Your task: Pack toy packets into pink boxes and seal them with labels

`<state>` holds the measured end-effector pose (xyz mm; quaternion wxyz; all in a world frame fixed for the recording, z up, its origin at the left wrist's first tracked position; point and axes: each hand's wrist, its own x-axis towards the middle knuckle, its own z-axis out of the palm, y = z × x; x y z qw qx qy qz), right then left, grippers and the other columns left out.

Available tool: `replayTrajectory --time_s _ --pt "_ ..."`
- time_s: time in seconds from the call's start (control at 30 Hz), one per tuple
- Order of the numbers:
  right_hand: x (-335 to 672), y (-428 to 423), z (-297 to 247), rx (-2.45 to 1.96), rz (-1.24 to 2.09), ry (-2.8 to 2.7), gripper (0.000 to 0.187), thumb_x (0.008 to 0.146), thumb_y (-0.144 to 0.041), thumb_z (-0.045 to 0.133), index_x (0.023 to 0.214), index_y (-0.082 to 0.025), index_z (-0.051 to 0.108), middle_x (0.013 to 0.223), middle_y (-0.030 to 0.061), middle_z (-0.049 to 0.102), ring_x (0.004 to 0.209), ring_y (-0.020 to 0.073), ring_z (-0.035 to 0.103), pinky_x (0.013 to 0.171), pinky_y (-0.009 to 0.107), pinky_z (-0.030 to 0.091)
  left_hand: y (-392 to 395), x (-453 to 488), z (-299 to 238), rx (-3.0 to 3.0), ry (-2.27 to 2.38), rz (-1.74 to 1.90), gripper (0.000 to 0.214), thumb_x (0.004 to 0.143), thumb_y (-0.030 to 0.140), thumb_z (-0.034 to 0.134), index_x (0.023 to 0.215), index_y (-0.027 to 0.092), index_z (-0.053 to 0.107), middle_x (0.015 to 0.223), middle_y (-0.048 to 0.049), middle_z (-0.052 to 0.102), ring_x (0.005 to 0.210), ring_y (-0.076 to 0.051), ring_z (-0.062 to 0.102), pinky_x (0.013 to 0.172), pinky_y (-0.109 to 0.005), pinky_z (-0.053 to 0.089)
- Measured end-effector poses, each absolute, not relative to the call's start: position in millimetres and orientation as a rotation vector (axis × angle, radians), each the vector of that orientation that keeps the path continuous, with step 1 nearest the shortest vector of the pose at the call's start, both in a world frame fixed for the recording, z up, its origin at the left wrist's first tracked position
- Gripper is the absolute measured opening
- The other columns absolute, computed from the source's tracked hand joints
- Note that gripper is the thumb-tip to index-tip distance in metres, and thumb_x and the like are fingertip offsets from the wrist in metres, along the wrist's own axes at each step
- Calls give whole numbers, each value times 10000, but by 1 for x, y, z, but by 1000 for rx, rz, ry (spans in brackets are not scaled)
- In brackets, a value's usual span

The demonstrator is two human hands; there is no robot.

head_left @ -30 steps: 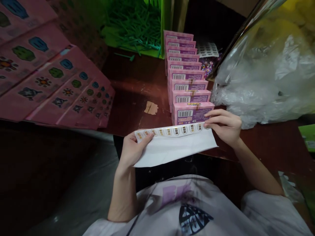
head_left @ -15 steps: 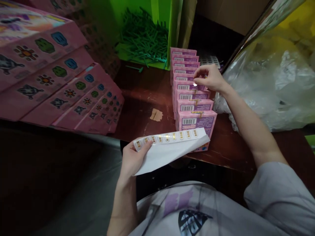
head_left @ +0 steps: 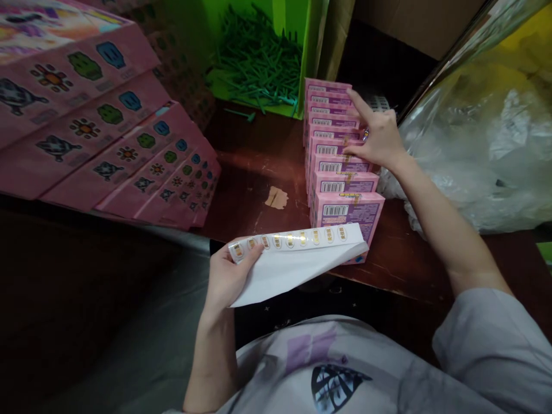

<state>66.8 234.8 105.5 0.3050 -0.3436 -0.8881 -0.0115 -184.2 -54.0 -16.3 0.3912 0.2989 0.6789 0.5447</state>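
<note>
My left hand (head_left: 226,279) grips a white sticker sheet (head_left: 293,267) between thumb and fingers. A row of oval clear stickers with gold print runs along its upper edge, and the lower backing curls at the right. Ahead stands a row of small pink and purple boxes (head_left: 351,215) with barcodes, one behind another. Over the middle of this row is my right hand (head_left: 379,141), its index finger stretched forward and its thumb at a box's top edge. Those fingers are apart, with a ring on one. Gold stickers show on the top edges of the nearer boxes.
Large pink boxes (head_left: 107,115) with cartoon figures are stacked at left. A green bin (head_left: 304,57) holds many green sticks (head_left: 259,63), and one stick lies outside it. Clear plastic bags (head_left: 478,155) fill the right side. A torn paper scrap (head_left: 276,198) lies on the brown table (head_left: 250,167).
My right hand has gone from pinching a small shiny sticker to spread fingers at the box row. A gold sticker now shows on the box by my thumb. My left hand still holds the sheet.
</note>
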Motion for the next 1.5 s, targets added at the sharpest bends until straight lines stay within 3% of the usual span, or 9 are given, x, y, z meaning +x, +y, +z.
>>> replayTrajectory --time_s 0.07,0.13,0.27,0.37,0.77,0.93,1.13,1.3,1.5 --pt "64 217 114 -904 -111 -2327 474 692 -362 843 1100 -197 665 1195 76 690 1041 254 623 1021 450 394 -55 -183 -11 766 1744 1420 420 549 449 838 796 129 725 726 -56 718 590 -138 601 525 -210 473" --pt "59 186 125 -851 -64 -2345 440 748 -344 793 1136 -187 658 1259 86 657 1055 246 625 1012 433 405 -57 -182 -5 795 1771 1471 366 562 410 824 776 131 722 707 -47 708 589 -132 591 527 -207 472" --pt "54 114 139 -545 373 -2735 150 818 -243 675 957 -236 731 967 10 734 903 197 670 874 360 494 -59 -182 2 905 1808 1556 301 604 380 802 775 145 722 701 -37 702 598 -134 599 539 -213 483" --pt "58 87 139 -523 517 -2879 103 814 -220 652 840 -234 751 846 1 728 806 176 662 805 327 490 -59 -183 2 949 1845 1617 277 634 378 794 776 152 721 708 -32 701 609 -132 603 558 -214 489" --pt "78 91 137 -558 431 -2802 104 833 -183 625 844 -192 728 900 35 713 815 156 626 755 297 430 -43 -175 -7 989 1873 1729 255 642 374 774 754 152 717 684 -13 690 600 -111 591 567 -201 483" --pt "78 88 139 -558 426 -2746 121 843 -147 593 780 -202 680 862 6 713 840 164 632 831 347 434 -43 -177 -7 934 1836 1728 239 639 357 791 764 163 730 690 -17 699 596 -111 593 557 -201 486" --pt "68 160 153 -686 309 -2289 69 796 -239 705 738 -237 669 793 15 707 757 194 633 708 369 504 -43 -177 -7 981 1822 1725 207 645 331 805 755 171 733 679 -9 694 578 -96 585 526 -173 465" --pt "56 260 155 -779 96 -2431 191 711 -426 800 687 -286 673 712 30 687 778 259 632 717 451 514 -45 -173 -8 1004 1822 1661 229 635 345 806 756 163 736 664 -14 694 558 -101 590 508 -174 469" --pt "47 297 143 -714 91 -2661 219 686 -448 812 724 -267 695 675 35 677 784 255 644 736 428 491 -46 -178 -8 997 1859 1645 221 642 345 801 753 166 734 668 -11 699 560 -96 588 512 -165 466"
